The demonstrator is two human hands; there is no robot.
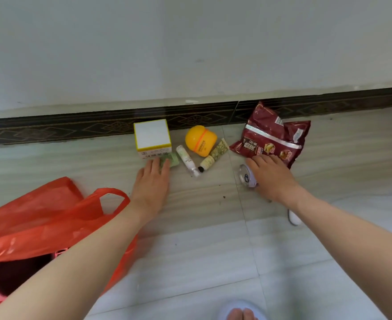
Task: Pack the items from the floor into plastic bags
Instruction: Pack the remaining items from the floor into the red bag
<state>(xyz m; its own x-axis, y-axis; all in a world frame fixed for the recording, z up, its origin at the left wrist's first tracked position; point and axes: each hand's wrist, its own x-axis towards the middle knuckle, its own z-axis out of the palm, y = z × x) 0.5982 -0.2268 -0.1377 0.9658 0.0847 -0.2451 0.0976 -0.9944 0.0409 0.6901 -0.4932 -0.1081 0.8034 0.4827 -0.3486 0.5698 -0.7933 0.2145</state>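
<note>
Here both hands lie flat and empty beside the white tube [187, 160], its cap end toward the camera.

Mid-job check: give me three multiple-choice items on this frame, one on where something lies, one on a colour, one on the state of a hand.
1. The yellow round container lies:
A. inside the bag
B. between the white box and the red snack packet
C. under the right hand

2. The plastic bag is:
A. blue
B. black
C. orange-red

3. The left hand is:
A. flat, fingers on a green sachet
B. gripping the bag handle
C. closed in a fist

Answers: 1 B, it sits on the floor between them. 2 C, its film is orange-red. 3 A, straight fingers rest on the sachet.
</note>
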